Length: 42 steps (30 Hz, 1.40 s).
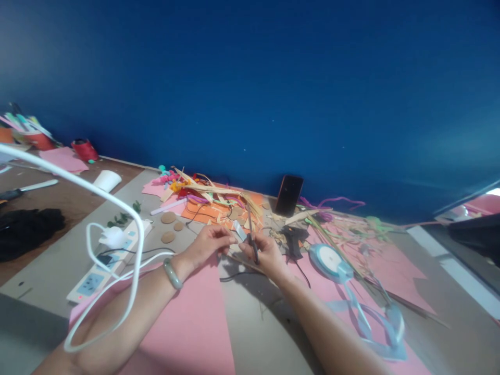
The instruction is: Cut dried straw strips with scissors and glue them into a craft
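Head cam, the 1 view on my feed: I've got 2 hands over the middle of the counter (76, 200), close tog. but apart. My L hand (205, 247) has thumb & fingertips pressed tog.; can't tell if anything thin is btwn them. My R hand (267, 255) is closed round the dark handle of 1 pr scissors (252, 245), blades pointing up & away from me. 1 small whitish strip (239, 230) sits btwn the 2 hands, just L of the scissors; can't tell which hand has it.

L wrist wears 1 bangle (173, 274); below that arm, 1 pink sheet (195, 328) on the grey board (269, 333). L of the hands: 3 tan discs (168, 217), 1 white pwr strip (127, 245) w/ 1 white plug (114, 238), & 1 white cable (137, 250) looping across in front of the L forearm. Ahead: 1 heap of pale strips (211, 188), too tangled to count, & 1 dark phone (289, 195) propped nr upright against the blue wall (250, 88). R side: 1 lt-blue ribbon roll (327, 260), its tail curling twd me. Far L: 1 white cup (107, 180) on its side, 1 red container (85, 149), 1 black cloth (29, 232).
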### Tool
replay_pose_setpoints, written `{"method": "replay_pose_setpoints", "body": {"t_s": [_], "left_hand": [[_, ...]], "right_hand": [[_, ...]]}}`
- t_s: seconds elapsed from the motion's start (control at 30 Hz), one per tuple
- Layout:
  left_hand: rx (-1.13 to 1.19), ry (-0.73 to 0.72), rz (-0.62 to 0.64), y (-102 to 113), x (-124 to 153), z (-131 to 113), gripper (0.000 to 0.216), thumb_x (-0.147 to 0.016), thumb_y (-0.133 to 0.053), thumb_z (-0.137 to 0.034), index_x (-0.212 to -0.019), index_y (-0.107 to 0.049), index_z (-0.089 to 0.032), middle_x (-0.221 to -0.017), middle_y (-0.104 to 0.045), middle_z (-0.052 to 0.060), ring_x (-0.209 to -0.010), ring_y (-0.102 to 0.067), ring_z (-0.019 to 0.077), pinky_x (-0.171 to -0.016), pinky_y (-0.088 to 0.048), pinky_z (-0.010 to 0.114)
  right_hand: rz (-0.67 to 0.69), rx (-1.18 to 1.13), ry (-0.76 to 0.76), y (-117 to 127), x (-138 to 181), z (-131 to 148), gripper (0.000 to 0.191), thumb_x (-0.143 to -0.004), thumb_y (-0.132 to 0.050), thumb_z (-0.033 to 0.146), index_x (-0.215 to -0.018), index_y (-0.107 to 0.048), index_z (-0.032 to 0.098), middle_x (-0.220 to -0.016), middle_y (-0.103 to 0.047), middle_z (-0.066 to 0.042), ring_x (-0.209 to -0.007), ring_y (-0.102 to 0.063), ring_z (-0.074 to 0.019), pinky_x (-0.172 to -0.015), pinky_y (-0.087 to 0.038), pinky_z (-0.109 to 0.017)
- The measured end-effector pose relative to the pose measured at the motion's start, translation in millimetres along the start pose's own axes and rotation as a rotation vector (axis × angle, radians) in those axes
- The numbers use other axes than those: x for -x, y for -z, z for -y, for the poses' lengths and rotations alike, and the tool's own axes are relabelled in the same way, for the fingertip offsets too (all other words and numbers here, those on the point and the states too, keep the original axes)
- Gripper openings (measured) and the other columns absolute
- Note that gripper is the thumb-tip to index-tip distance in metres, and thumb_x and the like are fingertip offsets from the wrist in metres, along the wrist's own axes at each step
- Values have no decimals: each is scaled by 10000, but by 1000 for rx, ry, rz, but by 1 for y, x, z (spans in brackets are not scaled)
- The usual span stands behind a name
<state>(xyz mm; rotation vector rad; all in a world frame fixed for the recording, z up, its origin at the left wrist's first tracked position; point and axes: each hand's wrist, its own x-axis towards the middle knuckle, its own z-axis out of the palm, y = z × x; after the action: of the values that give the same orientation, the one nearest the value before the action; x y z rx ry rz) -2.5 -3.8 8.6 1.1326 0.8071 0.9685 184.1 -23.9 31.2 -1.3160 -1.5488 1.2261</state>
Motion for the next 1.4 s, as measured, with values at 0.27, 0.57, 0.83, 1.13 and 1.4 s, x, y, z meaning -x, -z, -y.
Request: {"method": "replay_pose_setpoints", "body": {"t_s": [0.27,0.57,0.83,1.13,1.4], "left_hand": [[217,-25,-145,4,-3,-3,226,-689,-761,-315,-699,-629,-132,-605,-609,-9,-468,-483,49,-440,-321,176],[191,-1,-151,2,-3,-4,113,-691,-685,-232,-659,-615,-150,-492,-530,-43,-436,-442,59,-441,-293,192],[182,-2,-139,2,-2,-4,57,-690,-657,-201,-675,-646,-147,-485,-536,-36,-445,-461,68,-446,-298,189],[181,-3,-147,2,-1,-5,61,-682,-653,-197,-667,-631,-143,-479,-541,-35,-441,-458,69,-447,-296,190],[184,-20,-136,1,-1,-7,176,-694,-708,-283,-661,-613,-138,-478,-540,-32,-431,-449,65,-442,-291,194]], "right_hand": [[109,456,135,16,-5,-7,354,-658,-754,437,-611,-517,178,-565,-429,58,-556,-361,-96,-520,-280,-227],[76,543,204,12,-4,-8,366,-654,-760,393,-565,-468,190,-525,-419,60,-524,-352,-93,-510,-279,-226],[109,531,164,10,-4,-15,335,-667,-749,383,-591,-496,177,-543,-427,60,-538,-342,-88,-495,-257,-220],[136,415,107,9,-4,-20,371,-658,-763,412,-578,-493,171,-538,-390,60,-536,-327,-84,-472,-225,-217],[138,241,26,8,-5,-23,451,-643,-777,473,-547,-447,180,-502,-368,68,-493,-304,-73,-442,-204,-216]]}}
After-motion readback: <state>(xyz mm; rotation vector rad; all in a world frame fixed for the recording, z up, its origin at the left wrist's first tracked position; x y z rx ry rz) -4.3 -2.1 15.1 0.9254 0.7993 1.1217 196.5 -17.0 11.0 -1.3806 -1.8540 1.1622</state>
